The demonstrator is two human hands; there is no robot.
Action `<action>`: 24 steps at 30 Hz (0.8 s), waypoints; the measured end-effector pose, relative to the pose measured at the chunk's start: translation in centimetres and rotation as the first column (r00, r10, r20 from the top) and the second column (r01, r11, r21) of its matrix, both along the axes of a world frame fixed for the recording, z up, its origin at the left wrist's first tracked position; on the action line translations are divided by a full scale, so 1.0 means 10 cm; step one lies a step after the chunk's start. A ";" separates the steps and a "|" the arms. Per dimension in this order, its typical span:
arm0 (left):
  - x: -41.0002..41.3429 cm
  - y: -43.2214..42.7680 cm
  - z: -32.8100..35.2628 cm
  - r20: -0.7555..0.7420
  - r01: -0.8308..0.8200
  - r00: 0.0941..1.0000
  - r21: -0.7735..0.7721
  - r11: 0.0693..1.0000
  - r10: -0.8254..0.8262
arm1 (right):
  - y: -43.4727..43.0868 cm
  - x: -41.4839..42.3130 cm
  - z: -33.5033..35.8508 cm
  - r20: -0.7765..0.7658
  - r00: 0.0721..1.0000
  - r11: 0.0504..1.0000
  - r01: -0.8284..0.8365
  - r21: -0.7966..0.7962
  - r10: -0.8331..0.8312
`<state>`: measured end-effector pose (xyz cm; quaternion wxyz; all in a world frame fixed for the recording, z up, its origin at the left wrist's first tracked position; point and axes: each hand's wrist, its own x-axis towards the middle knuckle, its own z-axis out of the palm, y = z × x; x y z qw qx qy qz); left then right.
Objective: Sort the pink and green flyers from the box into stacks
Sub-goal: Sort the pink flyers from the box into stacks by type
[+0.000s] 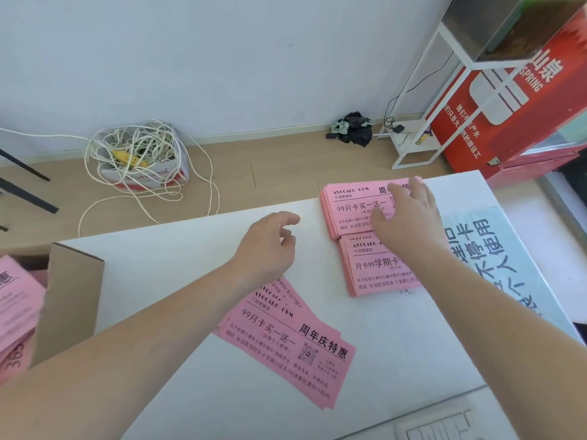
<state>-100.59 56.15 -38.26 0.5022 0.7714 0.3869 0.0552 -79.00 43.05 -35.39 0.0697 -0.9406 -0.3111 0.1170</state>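
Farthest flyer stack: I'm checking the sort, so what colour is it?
The farthest flyer stack is pink, seen in the head view.

Both forearms bare, stretched forward. The left hand (pixel 270 246) is palm down, fingers loosely curled, holding nothing, over mid table (pixel 190 249). The right hand (pixel 409 217) is near the far right edge, palm down, fingers straight and spread.

Three pink flyer piles (pixel 352 211) (pixel 378 271) (pixel 286 341); one brown cardboard box (pixel 73 300); two hands (pixel 266 246) (pixel 406 217).
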 end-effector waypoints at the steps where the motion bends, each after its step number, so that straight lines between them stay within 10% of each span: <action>1: -0.15 0.01 0.03 -0.020 -0.006 1.000 -0.001 1.000 0.006 | 0.06 -0.22 0.05 -0.026 0.997 0.996 -0.067 0.064 0.069; 8: -1.50 -0.28 0.13 -0.162 -0.374 0.925 -0.234 0.898 0.343 | -0.16 -2.00 -0.02 -0.510 0.830 0.971 -0.148 0.188 0.225; 15: -1.68 -0.55 0.01 -0.120 -0.483 0.869 -0.412 0.773 0.480 | -0.28 -2.30 -0.24 -0.476 0.864 0.985 -0.114 0.132 0.164; 21: -1.61 -0.61 0.02 -0.020 -0.376 0.908 -0.480 0.793 0.418 | -0.33 -2.36 -0.25 -0.555 0.824 0.979 0.001 0.203 0.114; 24: -1.61 -0.74 0.03 0.081 -0.073 0.992 -0.273 0.959 0.099 | -0.28 -2.40 -0.21 -0.615 0.787 0.952 0.151 0.268 0.049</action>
